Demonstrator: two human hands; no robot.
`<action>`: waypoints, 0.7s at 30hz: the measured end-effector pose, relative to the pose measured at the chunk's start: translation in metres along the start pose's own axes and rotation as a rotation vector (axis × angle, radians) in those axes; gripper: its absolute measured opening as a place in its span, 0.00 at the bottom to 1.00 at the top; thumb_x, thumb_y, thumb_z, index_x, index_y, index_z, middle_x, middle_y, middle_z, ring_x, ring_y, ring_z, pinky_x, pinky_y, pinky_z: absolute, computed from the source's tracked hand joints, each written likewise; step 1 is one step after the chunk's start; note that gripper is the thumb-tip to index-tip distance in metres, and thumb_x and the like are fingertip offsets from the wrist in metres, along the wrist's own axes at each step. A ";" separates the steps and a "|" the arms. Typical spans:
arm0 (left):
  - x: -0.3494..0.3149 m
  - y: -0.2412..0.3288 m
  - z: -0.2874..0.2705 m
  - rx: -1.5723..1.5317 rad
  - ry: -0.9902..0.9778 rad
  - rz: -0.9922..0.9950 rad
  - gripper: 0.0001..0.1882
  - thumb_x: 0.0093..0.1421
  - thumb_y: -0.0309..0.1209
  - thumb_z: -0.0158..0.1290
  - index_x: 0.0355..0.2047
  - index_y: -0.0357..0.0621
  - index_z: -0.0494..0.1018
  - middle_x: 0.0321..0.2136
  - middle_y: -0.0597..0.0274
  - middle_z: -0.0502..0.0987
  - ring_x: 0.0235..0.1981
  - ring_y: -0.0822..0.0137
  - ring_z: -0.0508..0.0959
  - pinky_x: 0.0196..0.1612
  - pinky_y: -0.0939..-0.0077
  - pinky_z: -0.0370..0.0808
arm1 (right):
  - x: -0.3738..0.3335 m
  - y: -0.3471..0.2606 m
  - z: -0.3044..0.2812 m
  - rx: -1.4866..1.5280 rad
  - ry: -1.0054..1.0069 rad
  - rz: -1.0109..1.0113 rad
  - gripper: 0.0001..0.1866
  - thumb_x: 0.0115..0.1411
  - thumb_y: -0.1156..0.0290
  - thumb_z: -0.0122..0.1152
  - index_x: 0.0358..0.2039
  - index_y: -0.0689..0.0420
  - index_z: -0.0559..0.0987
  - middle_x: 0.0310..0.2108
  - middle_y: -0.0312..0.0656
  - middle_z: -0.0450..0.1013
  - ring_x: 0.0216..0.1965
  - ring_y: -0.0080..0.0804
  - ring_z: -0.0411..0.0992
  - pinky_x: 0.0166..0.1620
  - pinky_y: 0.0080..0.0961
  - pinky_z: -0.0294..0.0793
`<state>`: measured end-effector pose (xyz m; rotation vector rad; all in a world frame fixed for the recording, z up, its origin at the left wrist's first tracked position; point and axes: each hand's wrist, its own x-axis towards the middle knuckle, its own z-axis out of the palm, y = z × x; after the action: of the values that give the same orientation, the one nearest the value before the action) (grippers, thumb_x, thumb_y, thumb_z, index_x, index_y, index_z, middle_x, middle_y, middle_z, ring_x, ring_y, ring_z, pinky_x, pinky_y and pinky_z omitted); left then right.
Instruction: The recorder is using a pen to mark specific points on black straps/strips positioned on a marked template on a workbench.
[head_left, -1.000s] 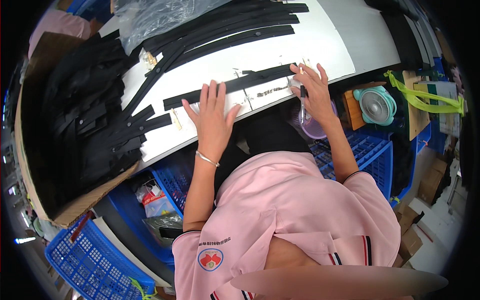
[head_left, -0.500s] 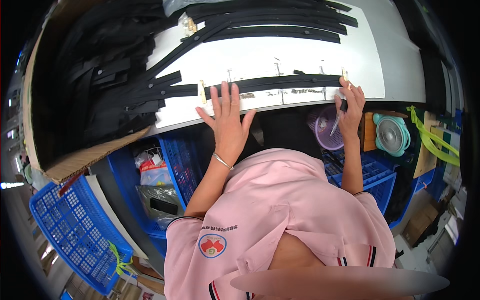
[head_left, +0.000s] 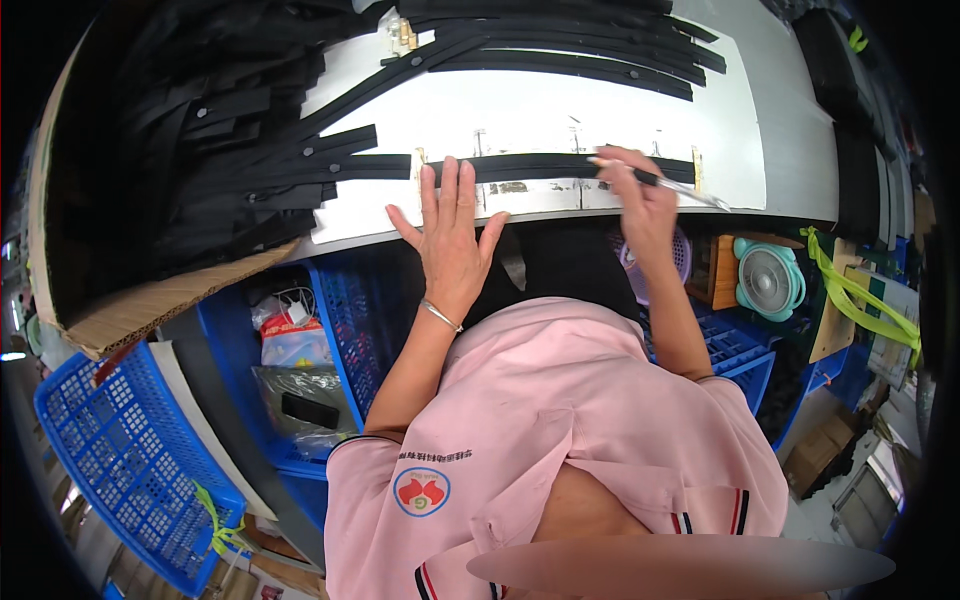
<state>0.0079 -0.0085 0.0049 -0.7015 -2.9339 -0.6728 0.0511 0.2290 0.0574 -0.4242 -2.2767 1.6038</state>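
A long black strap (head_left: pixel 545 165) lies across the near part of a white table (head_left: pixel 560 105). My left hand (head_left: pixel 450 235) rests flat on the table's front edge with fingers spread, its fingertips touching the strap's left part. My right hand (head_left: pixel 640 200) is closed around a thin silver pen-like tool (head_left: pixel 665 183), held over the strap's right part, its tip pointing right. Small brass-coloured clips (head_left: pixel 420 165) sit at the strap's ends.
A heap of black straps (head_left: pixel 220 150) covers the table's left side, and more long straps (head_left: pixel 570 50) lie at the back. Blue plastic crates (head_left: pixel 120 450) stand below on the left. A teal fan (head_left: pixel 768 278) and a purple round object (head_left: pixel 680 255) sit under the table on the right.
My head view has swung, so the table now sits higher and level. My right hand has lifted from the strap's right end and now grips the silver tool; my left hand stays flat.
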 end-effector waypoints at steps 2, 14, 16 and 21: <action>0.001 0.002 0.001 -0.010 0.015 0.001 0.40 0.65 0.49 0.57 0.72 0.47 0.59 0.73 0.60 0.57 0.75 0.54 0.50 0.67 0.25 0.25 | 0.009 -0.009 0.030 0.097 -0.088 -0.005 0.10 0.68 0.72 0.60 0.42 0.63 0.84 0.32 0.37 0.80 0.31 0.19 0.74 0.36 0.18 0.72; 0.002 0.002 0.002 -0.080 0.071 -0.006 0.41 0.62 0.50 0.59 0.71 0.48 0.60 0.72 0.61 0.59 0.74 0.53 0.53 0.67 0.25 0.30 | 0.025 0.013 0.099 -0.110 -0.150 -0.152 0.09 0.66 0.72 0.65 0.40 0.65 0.85 0.35 0.39 0.83 0.31 0.20 0.79 0.34 0.17 0.76; 0.002 0.001 0.002 -0.086 0.073 -0.010 0.41 0.62 0.50 0.59 0.71 0.48 0.60 0.72 0.61 0.59 0.74 0.53 0.53 0.67 0.25 0.30 | 0.025 0.012 0.101 -0.124 -0.170 -0.145 0.09 0.66 0.72 0.65 0.40 0.65 0.85 0.35 0.39 0.83 0.30 0.21 0.79 0.34 0.17 0.76; 0.000 0.000 0.004 -0.106 0.079 -0.009 0.41 0.62 0.50 0.59 0.71 0.48 0.60 0.72 0.61 0.59 0.74 0.54 0.53 0.67 0.25 0.30 | 0.025 0.015 0.102 -0.165 -0.196 -0.120 0.10 0.66 0.72 0.64 0.40 0.66 0.85 0.36 0.39 0.83 0.30 0.21 0.79 0.33 0.18 0.77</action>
<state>0.0077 -0.0065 0.0009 -0.6546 -2.8492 -0.8421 -0.0139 0.1581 0.0136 -0.1709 -2.5387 1.4621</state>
